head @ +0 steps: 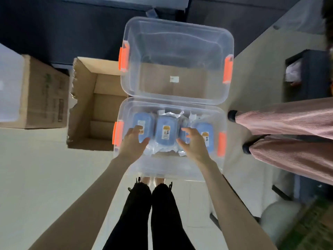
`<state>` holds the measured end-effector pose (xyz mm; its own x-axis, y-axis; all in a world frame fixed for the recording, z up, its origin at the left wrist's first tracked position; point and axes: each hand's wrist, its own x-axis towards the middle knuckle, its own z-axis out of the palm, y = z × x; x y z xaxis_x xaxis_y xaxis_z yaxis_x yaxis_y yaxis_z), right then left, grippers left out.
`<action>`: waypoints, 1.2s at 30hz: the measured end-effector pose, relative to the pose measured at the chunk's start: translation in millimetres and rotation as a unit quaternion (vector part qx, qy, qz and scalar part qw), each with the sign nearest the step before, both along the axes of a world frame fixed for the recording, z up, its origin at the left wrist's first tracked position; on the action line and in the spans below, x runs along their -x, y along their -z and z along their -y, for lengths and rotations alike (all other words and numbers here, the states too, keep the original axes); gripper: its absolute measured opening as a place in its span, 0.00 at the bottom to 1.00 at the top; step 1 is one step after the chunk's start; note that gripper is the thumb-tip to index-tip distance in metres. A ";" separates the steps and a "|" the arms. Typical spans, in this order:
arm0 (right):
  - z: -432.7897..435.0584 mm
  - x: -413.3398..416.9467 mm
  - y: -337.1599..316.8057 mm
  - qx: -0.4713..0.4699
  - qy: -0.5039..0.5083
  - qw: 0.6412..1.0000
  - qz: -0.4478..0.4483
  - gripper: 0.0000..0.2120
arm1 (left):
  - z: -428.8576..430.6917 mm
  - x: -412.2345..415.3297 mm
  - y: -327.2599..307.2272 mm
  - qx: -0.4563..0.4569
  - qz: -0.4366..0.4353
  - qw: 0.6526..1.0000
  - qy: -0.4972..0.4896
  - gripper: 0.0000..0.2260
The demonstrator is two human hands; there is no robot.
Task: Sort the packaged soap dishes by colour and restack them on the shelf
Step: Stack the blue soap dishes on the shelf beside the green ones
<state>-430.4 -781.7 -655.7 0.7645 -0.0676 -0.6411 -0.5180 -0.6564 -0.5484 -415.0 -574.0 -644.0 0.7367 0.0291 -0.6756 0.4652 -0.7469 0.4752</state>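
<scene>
Several blue soap dishes in clear plastic wrap lie side by side in the near clear plastic bin with orange latches. One dish is in the middle, one at the left, one at the right. My left hand hovers over the left dish with fingers spread and relaxed. My right hand reaches beside the middle dish, fingers loosely bent, holding nothing. Both hands flank the middle dish.
A second clear bin with orange latches sits just beyond, with only a small label inside. An open cardboard box stands to the left, a closed carton farther left. Another person's legs are at the right. A dark cabinet stands beyond them.
</scene>
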 end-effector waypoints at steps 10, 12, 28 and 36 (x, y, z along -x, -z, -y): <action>-26.4 0.3 87.7 -0.100 0.183 0.973 -0.104 0.22 | 5.2 6.5 85.5 -0.009 -0.026 0.984 -0.176 0.28; -29.9 0.5 97.0 -0.115 0.201 0.966 -0.115 0.14 | 7.0 5.0 93.6 -0.022 -0.054 0.980 -0.190 0.31; -48.3 -0.4 26.4 -0.122 0.222 0.967 -0.036 0.30 | -24.6 18.4 33.2 -0.036 -0.033 0.977 -0.209 0.25; -83.1 -11.6 -87.7 -0.239 0.224 0.943 0.053 0.26 | -55.4 21.5 -90.8 0.157 0.100 0.910 -0.372 0.27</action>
<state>-418.8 -698.7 -568.0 0.7898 -0.1222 -0.6011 -0.6097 -0.0500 -0.7910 -436.5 -518.5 -553.2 0.7013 0.3981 -0.5914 0.6672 -0.0743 0.7412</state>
